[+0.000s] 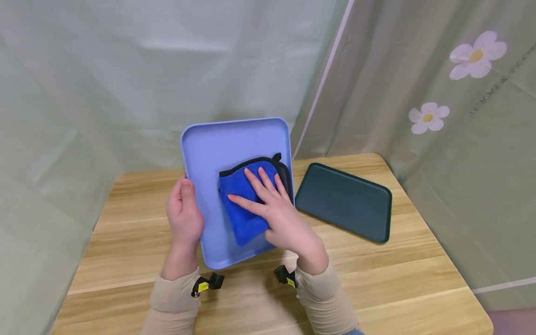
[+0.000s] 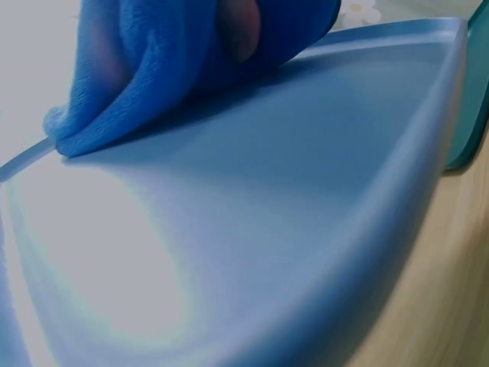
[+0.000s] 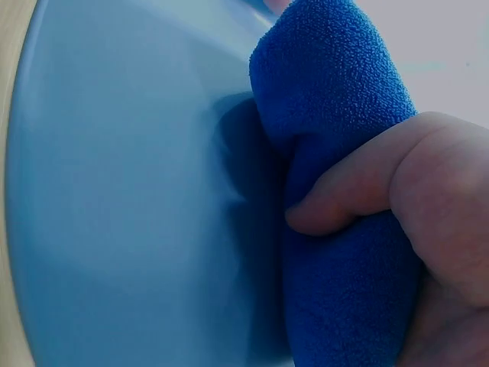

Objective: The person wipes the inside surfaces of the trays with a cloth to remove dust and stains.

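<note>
So there's a person with a light blue tray (image 1: 209,151) propped up at a tilt, right around the middle of the frame, its top end overlapping the curtain (image 1: 251,70) behind. Can't tell from here whether the bottom edge touches the table (image 1: 418,284).

Left hand (image 1: 184,211) has a proper grip on the tray's left edge, thumb over the rim on the near side; the other fingers are mostly hidden behind it. Right hand (image 1: 286,221) isn't clutching much: fingers spread out and pretty straight, laid over a folded blue cloth (image 1: 244,221) with black trim, which sits against the tray's face, just right of center. In the right wrist view the thumb lies along the fuzzy side of the cloth.

Dark green tray (image 1: 345,202) lies flat on the wood-look tabletop over at center right, nobody touching it. Beige sleeves (image 1: 173,298) on both arms, bottom of frame, plus a black wrist strap (image 1: 205,284) with a yellow label on each. Big white flowers (image 1: 477,56) on the curtain, upper right.
</note>
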The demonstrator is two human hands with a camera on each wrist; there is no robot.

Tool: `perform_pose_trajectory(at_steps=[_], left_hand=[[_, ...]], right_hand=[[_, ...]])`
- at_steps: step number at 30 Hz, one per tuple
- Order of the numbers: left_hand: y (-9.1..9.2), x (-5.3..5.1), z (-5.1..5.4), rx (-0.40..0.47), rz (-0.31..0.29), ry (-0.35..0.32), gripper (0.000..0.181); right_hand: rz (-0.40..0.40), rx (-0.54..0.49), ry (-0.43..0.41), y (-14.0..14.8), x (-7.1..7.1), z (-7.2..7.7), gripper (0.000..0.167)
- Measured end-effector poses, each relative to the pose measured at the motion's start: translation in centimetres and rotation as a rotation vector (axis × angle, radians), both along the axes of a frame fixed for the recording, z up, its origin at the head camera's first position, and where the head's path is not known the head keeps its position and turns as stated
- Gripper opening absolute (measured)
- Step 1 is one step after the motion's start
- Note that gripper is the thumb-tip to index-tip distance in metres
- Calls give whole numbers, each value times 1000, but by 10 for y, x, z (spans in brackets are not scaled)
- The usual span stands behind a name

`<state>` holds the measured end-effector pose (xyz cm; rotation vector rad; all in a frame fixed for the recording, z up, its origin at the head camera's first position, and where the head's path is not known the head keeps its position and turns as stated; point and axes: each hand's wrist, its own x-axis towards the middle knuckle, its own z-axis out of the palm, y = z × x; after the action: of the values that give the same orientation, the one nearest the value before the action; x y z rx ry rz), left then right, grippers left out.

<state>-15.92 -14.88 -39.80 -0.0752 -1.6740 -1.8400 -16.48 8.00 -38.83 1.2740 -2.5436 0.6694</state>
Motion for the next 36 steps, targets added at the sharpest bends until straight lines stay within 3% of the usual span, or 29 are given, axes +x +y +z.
perform_pose_trajectory(at_steps=[12, 36], left_hand=[[0, -1, -1, 64, -58, 40, 40], [2, -3, -7, 75, -77, 35, 42]], right_hand=[[-19, -7, 2, 8, -2, 0, 120], [-34, 22, -1, 0, 5, 0, 120]])
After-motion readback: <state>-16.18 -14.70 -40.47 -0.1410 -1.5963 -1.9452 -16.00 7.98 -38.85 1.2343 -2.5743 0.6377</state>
